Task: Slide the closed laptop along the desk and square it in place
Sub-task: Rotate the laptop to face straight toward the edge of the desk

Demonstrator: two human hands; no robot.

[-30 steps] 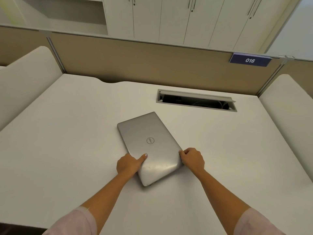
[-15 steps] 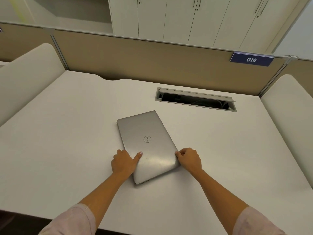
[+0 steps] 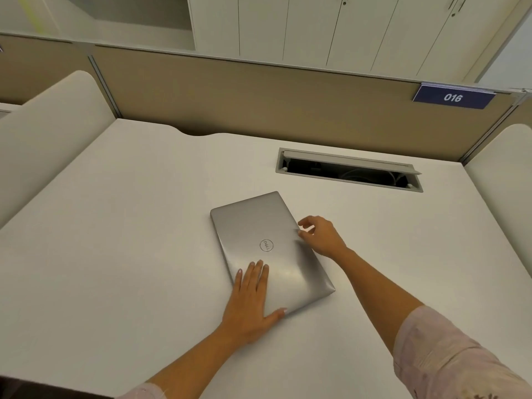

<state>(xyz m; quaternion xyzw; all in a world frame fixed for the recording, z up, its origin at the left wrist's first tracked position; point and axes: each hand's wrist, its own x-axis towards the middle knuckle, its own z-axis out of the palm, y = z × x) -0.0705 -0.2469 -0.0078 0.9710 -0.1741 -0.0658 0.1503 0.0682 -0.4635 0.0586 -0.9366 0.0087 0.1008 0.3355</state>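
A closed silver laptop (image 3: pixel 259 228) lies flat on the white desk (image 3: pixel 115 240), turned at an angle, its long sides running from far left to near right. My left hand (image 3: pixel 250 300) rests flat on the lid's near left part, fingers stretched out, thumb along the near short edge. My right hand (image 3: pixel 322 236) is at the laptop's right long edge, fingertips curled and touching that edge near the middle.
An open cable tray slot (image 3: pixel 348 169) with wires inside sits in the desk behind the laptop. A beige partition (image 3: pixel 259 96) with a blue 016 sign (image 3: pixel 453 97) closes the back. Rounded white side panels (image 3: pixel 43 133) flank the desk.
Both hands have left the near corners. The left hand now lies flat on the lid; the right hand has moved farther up the right edge. The laptop has turned slightly.
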